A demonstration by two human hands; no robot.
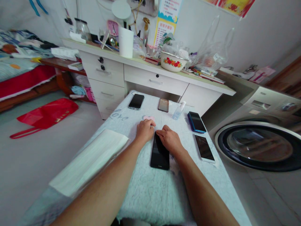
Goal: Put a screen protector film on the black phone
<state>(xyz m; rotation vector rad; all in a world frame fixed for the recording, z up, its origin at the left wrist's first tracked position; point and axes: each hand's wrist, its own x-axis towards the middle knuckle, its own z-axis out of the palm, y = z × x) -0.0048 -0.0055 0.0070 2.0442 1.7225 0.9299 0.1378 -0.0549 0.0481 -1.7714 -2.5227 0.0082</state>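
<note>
A black smartphone (160, 153) lies screen up on the cloth-covered table in front of me. My right hand (171, 138) rests over its upper right part, fingers pressed together and bent toward the phone's top edge. Just past the upper left corner is my left hand (145, 130), its fingers curled in and apart from the phone. Anything small between the fingers of either hand is hidden. Beyond the hands stand a clear spray bottle (179, 111) and, lying flat, a brownish phone case (163, 105).
Other phones lie around: a black one (136, 101) at the far left, a blue-edged one (197, 122) and a white-framed one (204, 148) at right. White folded tissue (90, 163) lies left. A drawer desk (143, 75) stands behind, a washing machine (254, 103) at right.
</note>
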